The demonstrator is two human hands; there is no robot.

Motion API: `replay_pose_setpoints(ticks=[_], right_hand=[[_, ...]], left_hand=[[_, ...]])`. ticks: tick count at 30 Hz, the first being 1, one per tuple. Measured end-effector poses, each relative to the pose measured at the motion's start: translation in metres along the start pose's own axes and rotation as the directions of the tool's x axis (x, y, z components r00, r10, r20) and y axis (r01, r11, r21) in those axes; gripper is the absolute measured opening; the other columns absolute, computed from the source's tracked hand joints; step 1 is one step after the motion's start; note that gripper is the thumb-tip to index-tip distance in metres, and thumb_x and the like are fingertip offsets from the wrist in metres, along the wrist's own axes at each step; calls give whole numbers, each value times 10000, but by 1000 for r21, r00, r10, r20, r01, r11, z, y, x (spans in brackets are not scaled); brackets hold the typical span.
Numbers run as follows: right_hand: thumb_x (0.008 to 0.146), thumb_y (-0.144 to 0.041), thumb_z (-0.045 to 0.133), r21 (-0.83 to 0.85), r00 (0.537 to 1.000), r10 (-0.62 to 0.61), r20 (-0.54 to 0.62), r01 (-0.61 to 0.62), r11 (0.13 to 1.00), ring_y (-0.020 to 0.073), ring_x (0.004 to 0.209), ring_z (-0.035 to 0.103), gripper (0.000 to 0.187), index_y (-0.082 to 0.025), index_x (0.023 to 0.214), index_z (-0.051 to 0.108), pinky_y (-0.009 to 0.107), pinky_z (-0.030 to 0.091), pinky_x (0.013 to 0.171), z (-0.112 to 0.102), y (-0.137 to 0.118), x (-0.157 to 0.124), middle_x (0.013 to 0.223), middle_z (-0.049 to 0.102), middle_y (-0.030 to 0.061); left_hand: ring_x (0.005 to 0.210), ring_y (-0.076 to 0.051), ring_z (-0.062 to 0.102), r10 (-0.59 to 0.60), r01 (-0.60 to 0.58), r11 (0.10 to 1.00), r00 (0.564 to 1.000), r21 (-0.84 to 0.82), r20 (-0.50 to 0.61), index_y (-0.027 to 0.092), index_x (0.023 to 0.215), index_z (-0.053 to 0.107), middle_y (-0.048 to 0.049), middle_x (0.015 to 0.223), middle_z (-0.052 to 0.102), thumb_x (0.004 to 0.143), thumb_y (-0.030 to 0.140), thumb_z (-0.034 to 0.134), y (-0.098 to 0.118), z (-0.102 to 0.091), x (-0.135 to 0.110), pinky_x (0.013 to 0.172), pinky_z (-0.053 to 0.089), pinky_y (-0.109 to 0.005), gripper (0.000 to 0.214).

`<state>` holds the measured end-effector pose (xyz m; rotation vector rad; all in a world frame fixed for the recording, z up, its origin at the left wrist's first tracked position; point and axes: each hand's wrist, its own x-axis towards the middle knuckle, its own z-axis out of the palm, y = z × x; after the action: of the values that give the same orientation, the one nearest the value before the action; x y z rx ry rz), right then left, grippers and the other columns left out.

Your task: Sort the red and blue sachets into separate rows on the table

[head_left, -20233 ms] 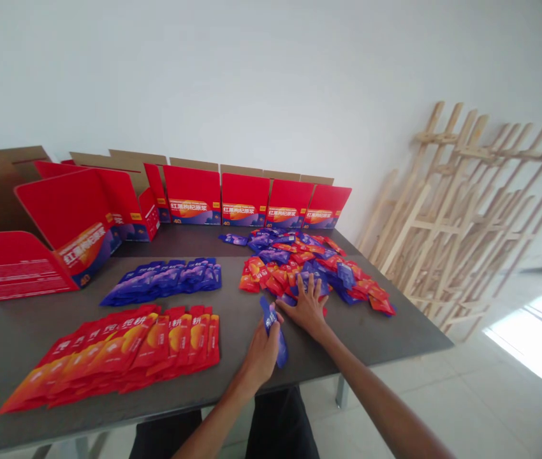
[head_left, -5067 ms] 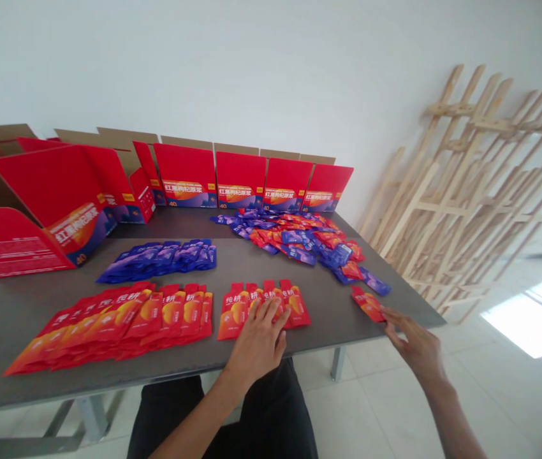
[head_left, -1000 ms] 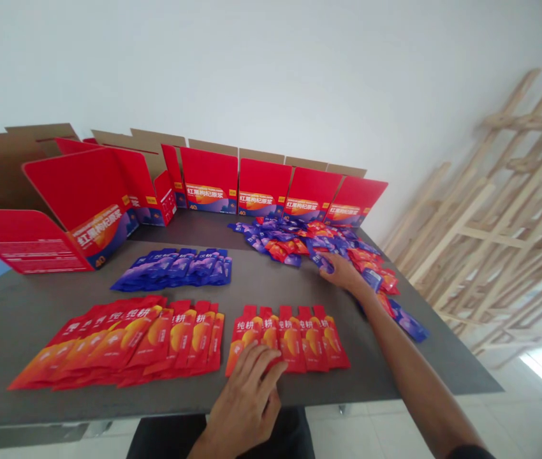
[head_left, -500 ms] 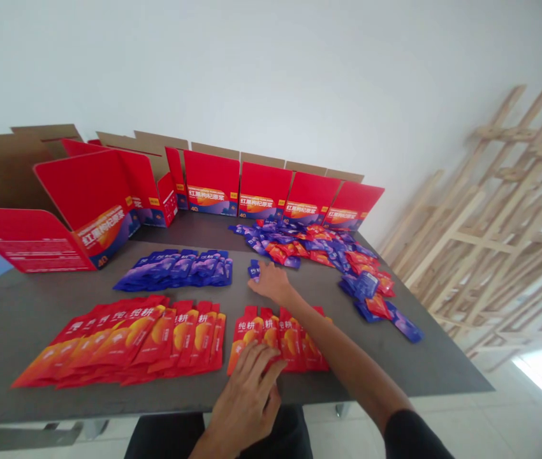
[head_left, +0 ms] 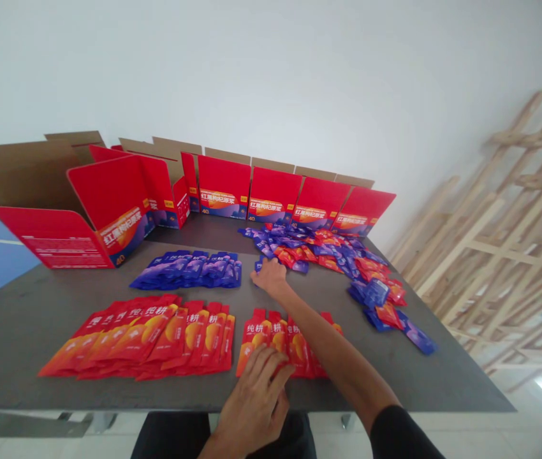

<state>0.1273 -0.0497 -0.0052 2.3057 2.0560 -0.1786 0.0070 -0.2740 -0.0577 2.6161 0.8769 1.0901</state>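
Note:
My right hand (head_left: 271, 278) is stretched out over the table, its fingers closed on a small blue pouch (head_left: 259, 264) that shows only in part behind them. Left of it lies an overlapping row of blue pouches (head_left: 189, 268). My left hand (head_left: 257, 396) is at the near table edge, fingers loosely bent and apart, resting at the lower end of a short row of red pouches (head_left: 254, 335). My right forearm hides part of that row. A larger fanned row of red pouches (head_left: 146, 338) lies to the left.
A mixed heap of red and blue pouches (head_left: 319, 245) spreads over the right rear of the grey table (head_left: 7, 344). Red cartons (head_left: 226, 185) line the back, and a bigger open carton (head_left: 55, 236) stands left. Wooden racks (head_left: 491, 248) lean against the right wall.
The view has turned slightly left, so the table scene sits further right. My right hand stays at the blue pouch and covers more of it. The left hand keeps its place by the red pouches.

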Motion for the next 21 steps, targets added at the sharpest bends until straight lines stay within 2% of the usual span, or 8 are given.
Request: replay_pose_setpoints(ticks=[5, 9, 12, 14, 16, 18, 21], right_hand=[[939, -621, 499, 2, 999, 45, 26, -46, 999, 372, 1263, 635, 740, -87, 1450, 552, 487, 586, 911, -5, 2, -8, 1414, 588, 293], [983, -627, 438, 42, 998, 51, -24, -50, 998, 360, 1250, 648, 714, -83, 1426, 570, 479, 544, 980, -4, 17, -8, 1363, 637, 282], [1045, -526, 337, 95, 984, 96, -150, -83, 992, 330, 1252, 644, 606, -93, 1378, 600, 441, 512, 1021, -5, 43, -2, 1344, 658, 245], [1040, -424, 369, 88, 973, 102, -205, -85, 992, 324, 1315, 595, 519, -95, 1367, 601, 420, 489, 1050, -5, 66, 3, 1401, 623, 233], [992, -361, 475, 59, 978, 94, -188, -84, 995, 331, 1390, 527, 498, -96, 1404, 568, 413, 451, 1095, -4, 92, 6, 1485, 557, 234], [940, -330, 564, 48, 990, 72, -124, -67, 997, 336, 1424, 489, 540, -115, 1435, 537, 414, 414, 1130, 1, 114, 7, 1543, 500, 227], [920, -274, 581, 91, 997, -15, -77, 22, 996, 292, 1401, 505, 539, -150, 1440, 513, 377, 409, 1125, 12, 138, 3, 1539, 494, 189]], left_hand=[[1195, -272, 629, 4, -4, 1000, 1000, 10, -6, 217, 1313, 620, -82, 1186, 698, 839, 42, 499, -1, 0, -1, 1119, 536, -548, 520], [1181, -270, 635, 11, -11, 1000, 1000, 10, -10, 221, 1306, 629, -77, 1183, 702, 847, 49, 504, -2, 0, -1, 1116, 539, -553, 505], [1181, -271, 635, 12, -12, 1000, 1000, 13, -22, 218, 1296, 634, -75, 1178, 705, 858, 55, 504, -1, 0, -1, 1104, 549, -550, 484], [1180, -267, 636, 15, -14, 1000, 1000, 9, -26, 218, 1292, 635, -73, 1173, 706, 865, 59, 504, -1, -1, 0, 1106, 549, -542, 474], [1175, -261, 637, 12, -12, 1000, 1000, 5, -26, 218, 1293, 635, -70, 1169, 706, 869, 60, 502, -1, -1, 0, 1117, 542, -538, 471], [1176, -261, 636, 10, -9, 1000, 1000, 6, -24, 213, 1283, 639, -72, 1174, 707, 873, 60, 500, -1, -1, 0, 1123, 536, -542, 459], [1184, -273, 632, 7, -7, 1000, 1000, 6, -20, 198, 1257, 648, -86, 1186, 705, 875, 62, 501, -3, 2, -1, 1120, 535, -551, 431]])
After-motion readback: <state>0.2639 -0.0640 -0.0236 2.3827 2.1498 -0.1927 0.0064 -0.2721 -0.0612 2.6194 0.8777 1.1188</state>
